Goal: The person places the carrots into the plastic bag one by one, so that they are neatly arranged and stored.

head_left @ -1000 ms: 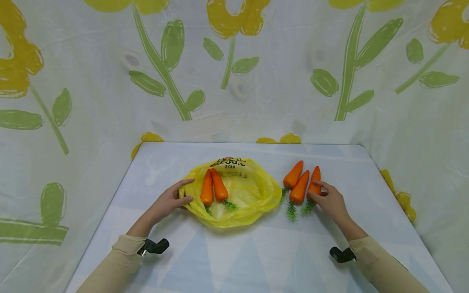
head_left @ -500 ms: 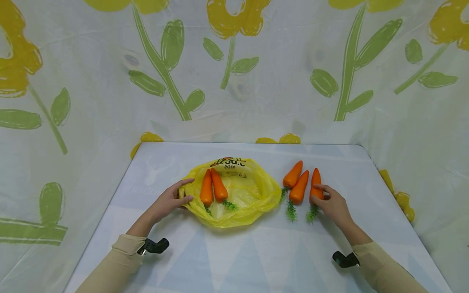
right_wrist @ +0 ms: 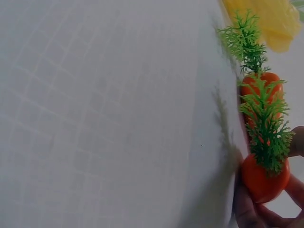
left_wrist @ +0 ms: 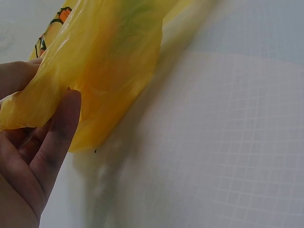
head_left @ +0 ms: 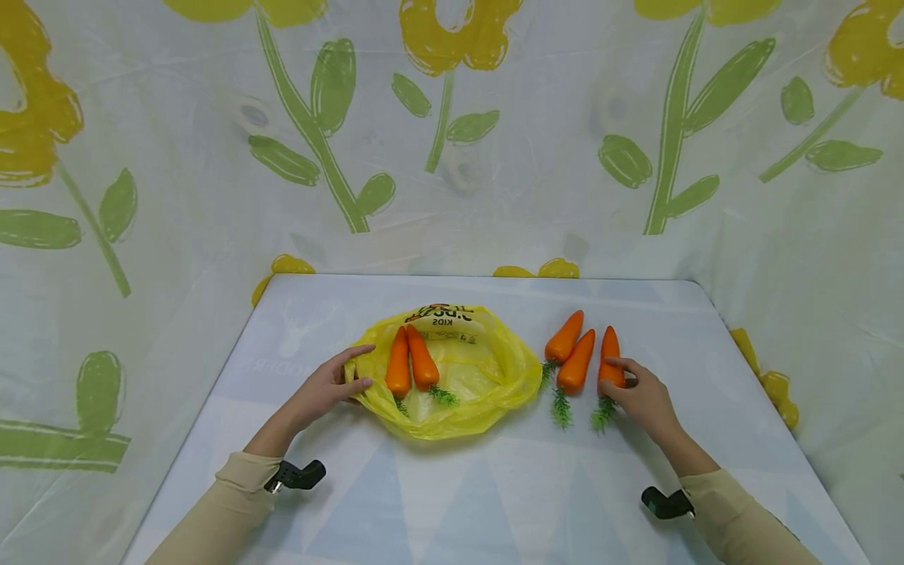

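A yellow plastic bag (head_left: 487,408) lies spread with its mouth facing up, and two orange carrots (head_left: 410,361) with green tops rest inside on its left. My left hand (head_left: 326,391) pinches the bag's left rim between thumb and fingers; the left wrist view has the yellow film (left_wrist: 118,71) bunched in that hand (left_wrist: 42,142). My right hand (head_left: 644,400) grips the rightmost carrot (head_left: 610,365) by its thick end. In the right wrist view the held carrot (right_wrist: 266,179) shows its leafy end, with fingers on both sides of it.
Left of the held carrot, two more carrots (head_left: 576,365) lie close together beside the bag's right edge. The pale table (head_left: 452,502) has light blue triangles, and a flower-printed curtain (head_left: 551,157) hangs behind and at both sides.
My right hand has shifted the rightmost carrot slightly towards me and to the right, away from the other two. The left hand and the bag have stayed put.
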The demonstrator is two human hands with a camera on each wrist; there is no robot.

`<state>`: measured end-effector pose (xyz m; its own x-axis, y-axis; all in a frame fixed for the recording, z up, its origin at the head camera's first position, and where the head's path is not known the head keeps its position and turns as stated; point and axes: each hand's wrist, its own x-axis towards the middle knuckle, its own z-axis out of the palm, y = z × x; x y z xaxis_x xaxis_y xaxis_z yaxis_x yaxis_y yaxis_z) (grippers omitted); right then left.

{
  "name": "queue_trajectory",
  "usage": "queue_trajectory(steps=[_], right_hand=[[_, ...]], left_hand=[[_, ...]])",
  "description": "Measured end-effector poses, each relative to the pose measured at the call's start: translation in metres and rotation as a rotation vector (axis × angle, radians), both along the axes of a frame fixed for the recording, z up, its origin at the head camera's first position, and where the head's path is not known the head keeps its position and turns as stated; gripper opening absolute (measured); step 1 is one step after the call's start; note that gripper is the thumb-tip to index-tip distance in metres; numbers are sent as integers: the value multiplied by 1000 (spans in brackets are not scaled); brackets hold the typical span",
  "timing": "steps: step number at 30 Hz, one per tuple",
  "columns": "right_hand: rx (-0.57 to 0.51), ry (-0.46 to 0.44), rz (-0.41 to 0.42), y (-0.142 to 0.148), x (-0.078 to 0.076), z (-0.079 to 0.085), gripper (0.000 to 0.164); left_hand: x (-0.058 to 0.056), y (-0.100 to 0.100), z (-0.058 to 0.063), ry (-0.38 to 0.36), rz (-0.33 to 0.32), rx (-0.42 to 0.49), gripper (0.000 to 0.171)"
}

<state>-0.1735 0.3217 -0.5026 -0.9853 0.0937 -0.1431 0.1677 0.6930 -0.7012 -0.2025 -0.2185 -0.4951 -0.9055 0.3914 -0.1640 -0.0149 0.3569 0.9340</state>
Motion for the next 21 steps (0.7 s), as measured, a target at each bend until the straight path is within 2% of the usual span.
queue_trajectory(steps=[21], right_hand=[[-54,46,-18,-3,3,-3,58]], left_hand=[[0,-1,-4,5,-1,2,67]])
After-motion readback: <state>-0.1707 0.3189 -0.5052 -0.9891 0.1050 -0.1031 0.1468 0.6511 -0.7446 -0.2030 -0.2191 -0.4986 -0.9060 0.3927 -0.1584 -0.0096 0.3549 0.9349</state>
